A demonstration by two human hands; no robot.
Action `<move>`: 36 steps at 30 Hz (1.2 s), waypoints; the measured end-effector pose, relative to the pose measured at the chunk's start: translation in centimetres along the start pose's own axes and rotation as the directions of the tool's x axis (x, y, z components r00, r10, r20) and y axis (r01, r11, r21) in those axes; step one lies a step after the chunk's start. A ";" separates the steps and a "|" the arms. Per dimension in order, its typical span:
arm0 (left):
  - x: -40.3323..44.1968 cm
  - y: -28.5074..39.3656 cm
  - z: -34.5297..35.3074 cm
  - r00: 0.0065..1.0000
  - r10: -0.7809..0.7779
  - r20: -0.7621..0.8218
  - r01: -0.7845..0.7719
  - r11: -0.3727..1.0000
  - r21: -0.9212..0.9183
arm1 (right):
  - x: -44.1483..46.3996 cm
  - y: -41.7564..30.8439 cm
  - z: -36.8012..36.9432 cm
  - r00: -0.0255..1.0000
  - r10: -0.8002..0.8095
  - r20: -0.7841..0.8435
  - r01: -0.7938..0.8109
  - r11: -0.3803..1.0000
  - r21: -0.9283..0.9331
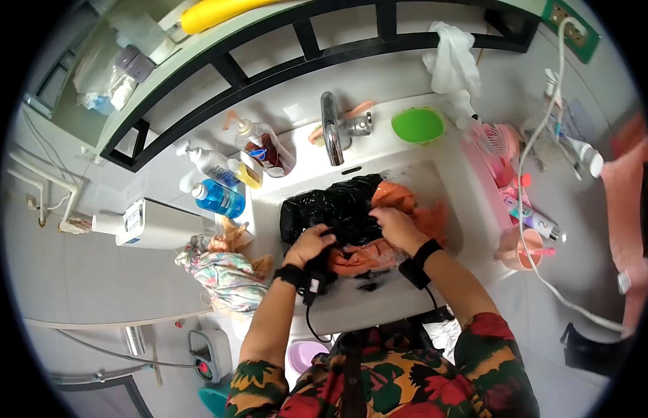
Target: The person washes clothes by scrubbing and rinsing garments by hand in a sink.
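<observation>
A wet, glossy black garment (338,203) lies bunched in the white sink (446,240), with an orange garment (362,258) around its right and lower sides. My left hand (310,245) is closed on the lower left part of the black garment, thumb toward the right. My right hand (399,228) has its fingers curled at the black garment's right edge, where it meets the orange cloth; the fingertips are partly hidden. Shallow soapy water surrounds the clothes. Both wrists wear black bands with small devices and cables.
Behind the clothes stands a chrome faucet (331,129), with a green basin (418,125) to its right. Pump bottles and a blue bottle (219,198) line the left rim. Patterned cloth (223,275) lies at the left edge. A pink cup (517,249) and white cable (522,167) are on the right.
</observation>
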State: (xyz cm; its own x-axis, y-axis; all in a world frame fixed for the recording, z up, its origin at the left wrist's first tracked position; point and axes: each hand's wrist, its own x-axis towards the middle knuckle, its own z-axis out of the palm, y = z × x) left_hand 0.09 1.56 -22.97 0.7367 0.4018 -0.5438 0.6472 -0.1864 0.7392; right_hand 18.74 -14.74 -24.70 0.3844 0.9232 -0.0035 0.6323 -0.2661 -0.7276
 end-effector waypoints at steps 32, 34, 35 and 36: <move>-15.9 21.2 -9.7 0.688 0.459 -0.562 -0.704 0.609 -0.365 | 0.3 -17.9 -20.7 0.720 -0.551 -0.422 0.437 0.832 -0.341; -12.2 17.9 -6.9 0.713 0.396 -0.578 -0.675 0.609 -0.416 | 1.1 -14.2 -17.0 0.789 -0.445 -0.424 0.380 0.895 -0.232; -10.2 15.9 -5.6 0.707 0.369 -0.604 -0.675 0.606 -0.421 | 0.5 -13.4 -15.1 0.837 -0.346 -0.423 0.306 0.938 -0.162; -8.8 13.9 -4.6 0.780 0.266 -0.567 -0.569 0.679 -0.464 | -0.4 -13.8 -14.3 0.949 -0.136 -0.286 0.100 0.986 -0.137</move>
State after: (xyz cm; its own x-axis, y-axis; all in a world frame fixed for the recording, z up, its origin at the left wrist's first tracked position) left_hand 1.71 -0.48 -6.10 0.6357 0.7720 -0.0021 -0.0708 0.0610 0.9956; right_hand 19.49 -15.38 -4.87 0.4712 0.8324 0.2917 0.7534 -0.2079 -0.6238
